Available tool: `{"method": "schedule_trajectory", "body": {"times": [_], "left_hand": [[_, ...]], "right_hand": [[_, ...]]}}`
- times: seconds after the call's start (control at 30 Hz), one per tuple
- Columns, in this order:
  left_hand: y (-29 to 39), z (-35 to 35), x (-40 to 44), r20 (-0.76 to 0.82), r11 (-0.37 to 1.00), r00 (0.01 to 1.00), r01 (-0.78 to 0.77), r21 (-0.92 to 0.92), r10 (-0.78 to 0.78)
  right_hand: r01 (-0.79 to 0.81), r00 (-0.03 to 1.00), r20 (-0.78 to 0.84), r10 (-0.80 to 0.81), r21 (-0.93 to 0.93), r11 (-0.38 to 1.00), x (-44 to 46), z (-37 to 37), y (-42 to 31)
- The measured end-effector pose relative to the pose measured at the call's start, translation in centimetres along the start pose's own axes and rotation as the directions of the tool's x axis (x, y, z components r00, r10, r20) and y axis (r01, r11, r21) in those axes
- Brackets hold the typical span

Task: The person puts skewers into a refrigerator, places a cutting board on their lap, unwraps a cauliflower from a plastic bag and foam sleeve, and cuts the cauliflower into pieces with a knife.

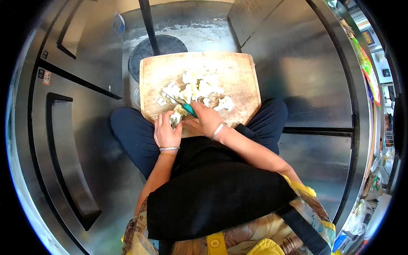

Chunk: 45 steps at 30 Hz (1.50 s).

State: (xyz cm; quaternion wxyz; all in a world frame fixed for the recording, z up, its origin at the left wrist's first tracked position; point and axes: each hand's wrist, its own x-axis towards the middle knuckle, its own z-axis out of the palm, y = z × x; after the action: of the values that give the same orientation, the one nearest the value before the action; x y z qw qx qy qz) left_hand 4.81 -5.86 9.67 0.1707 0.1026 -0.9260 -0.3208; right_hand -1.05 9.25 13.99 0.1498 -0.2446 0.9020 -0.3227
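Note:
A wooden cutting board point(240, 76) lies across my knees with a heap of cut cauliflower florets point(199, 85) on its middle. My left hand point(166, 131) is closed around a piece of cauliflower point(175, 119) near the board's front left edge. In my right hand point(206, 120) is a small knife point(189, 110) with a green handle; its blade points up and left, beside the florets. The right fingers wrap the handle, and the thumb is close to the held piece. A single floret point(225, 103) lies to the right of the heap.
Stainless steel cabinet doors stand close on the left point(85, 140) and right point(306, 72). Behind the board are a round black lid-like disc point(174, 44) and a dark upright pole point(148, 21). Bags and packets point(365, 63) crowd the far right.

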Motion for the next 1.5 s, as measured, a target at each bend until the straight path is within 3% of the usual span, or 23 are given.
{"method": "schedule_trajectory", "body": {"times": [0.03, 0.17, 0.23, 0.33, 0.4, 0.43, 0.5, 0.57, 0.7, 0.73, 0.77, 0.83, 0.87, 0.97, 1.1, 1.17, 1.2, 1.23, 1.27, 1.3, 1.37, 1.43, 1.5], "left_hand": [[0.0, 0.0, 0.0, -0.007, 1.0, 1.0, -0.001, -0.002, 0.001], [-0.1, -0.5, -0.4, -0.01, 1.0, 1.0, 0.001, -0.011, -0.001], [-0.6, -0.9, -0.5, 0.011, 0.999, 0.999, 0.036, -0.029, -0.036], [-0.9, -0.9, -0.5, -0.046, 0.997, 0.999, -0.023, -0.07, 0.02], [-0.6, -1.0, -0.4, -0.016, 0.984, 0.999, 0.042, -0.174, -0.046], [-0.3, -1.0, -0.3, 0.018, 0.957, 0.994, 0.108, -0.268, -0.107], [-0.2, -1.0, -0.2, 0.021, 0.946, 0.996, 0.09, -0.311, -0.088], [-0.9, -0.3, -0.3, 0.014, 0.939, 0.998, 0.066, -0.337, -0.065], [-1.2, -0.3, -0.4, 0.077, 0.909, 0.992, 0.124, -0.398, -0.102], [-1.0, -0.5, -0.4, 0.086, 0.909, 0.992, 0.115, -0.4, -0.088], [-1.2, -0.5, -0.4, 0.084, 0.914, 0.992, 0.117, -0.387, -0.092], [-1.6, 0.0, -0.5, 0.06, 0.825, 0.992, 0.124, -0.552, -0.109], [-1.8, 0.0, -0.6, 0.074, 0.806, 0.989, 0.145, -0.574, -0.125], [-3.1, 0.8, -0.9, 0.069, 0.695, 0.989, 0.141, -0.705, -0.131], [-2.8, 0.2, -0.8, 0.138, 0.563, 0.978, 0.205, -0.801, -0.159], [-2.9, 0.2, -1.0, 0.194, 0.46, 0.949, 0.291, -0.839, -0.247], [-2.9, 0.3, -1.0, 0.197, 0.465, 0.949, 0.293, -0.835, -0.244], [-2.9, 0.4, -1.0, 0.119, 0.601, 0.963, 0.245, -0.761, -0.242], [-2.9, 0.6, -0.9, 0.042, 0.72, 0.973, 0.195, -0.666, -0.226], [-2.7, 0.7, -0.9, 0.047, 0.722, 0.974, 0.196, -0.663, -0.222], [-2.2, 0.9, -0.8, 0.023, 0.863, 0.985, 0.163, -0.478, -0.173], [-1.9, 0.6, -0.6, 0.056, 0.895, 0.988, 0.153, -0.42, -0.143], [-1.4, 0.4, -0.5, 0.057, 0.909, 0.984, 0.175, -0.379, -0.166]], "right_hand": [[0.147, 0.981, -0.134, -0.144, 0.014, 0.989, 1.2, 0.6, 0.0], [0.155, 0.987, -0.047, -0.154, 0.036, 0.987, 5.0, 2.8, 1.5], [0.188, 0.977, -0.102, -0.185, 0.019, 0.982, 5.3, 2.6, 2.0], [0.049, 0.997, -0.06, -0.051, -0.023, 0.999, 4.4, 1.7, 2.6], [-0.172, 0.975, -0.077, 0.208, 0.331, 0.928, 3.4, 0.9, 3.1], [-0.177, 0.973, -0.083, 0.214, 0.323, 0.93, 2.8, 0.3, 3.3], [-0.167, 0.93, -0.063, 0.362, 0.806, 0.567, 1.6, -1.3, 3.6], [-0.083, 0.908, -0.136, 0.397, 0.869, 0.487, 1.1, -2.5, 5.7], [0.004, 0.773, -0.459, 0.439, 0.695, 0.719, 1.5, -4.1, 8.5], [-0.1, 0.742, -0.533, 0.406, 0.511, 0.854, 1.8, -4.1, 9.7], [-0.083, 0.738, -0.606, 0.297, 0.355, 0.931, 2.4, -3.3, 12.0], [-0.155, 0.788, -0.565, 0.245, 0.203, 0.967, 2.2, -3.8, 11.5], [-0.149, 0.788, -0.564, 0.246, 0.212, 0.966, 2.3, -3.8, 11.3], [-0.055, 0.783, -0.375, 0.497, 0.754, 0.655, 2.3, -3.9, 11.2], [0.048, 0.763, -0.364, 0.534, 0.856, 0.515, 1.5, -5.9, 10.4], [0.063, 0.694, -0.474, 0.542, 0.79, 0.61, 1.5, -5.9, 11.1], [0.039, 0.705, -0.499, 0.504, 0.737, 0.675, 1.5, -6.1, 11.2], [0.039, 0.702, -0.499, 0.509, 0.74, 0.671, 1.4, -6.0, 11.2], [-0.135, 0.724, -0.572, 0.386, 0.431, 0.892, 1.4, -5.8, 11.1], [-0.279, 0.77, -0.587, 0.251, 0.044, 0.959, 1.3, -5.7, 11.0], [-0.204, 0.836, -0.525, 0.162, -0.022, 0.979, 0.9, -4.9, 10.7], [-0.161, 0.859, -0.501, 0.101, -0.079, 0.984, 0.3, -4.4, 8.6], [-0.153, 0.895, -0.425, 0.138, -0.001, 0.988, -0.7, -3.7, 6.1]]}}
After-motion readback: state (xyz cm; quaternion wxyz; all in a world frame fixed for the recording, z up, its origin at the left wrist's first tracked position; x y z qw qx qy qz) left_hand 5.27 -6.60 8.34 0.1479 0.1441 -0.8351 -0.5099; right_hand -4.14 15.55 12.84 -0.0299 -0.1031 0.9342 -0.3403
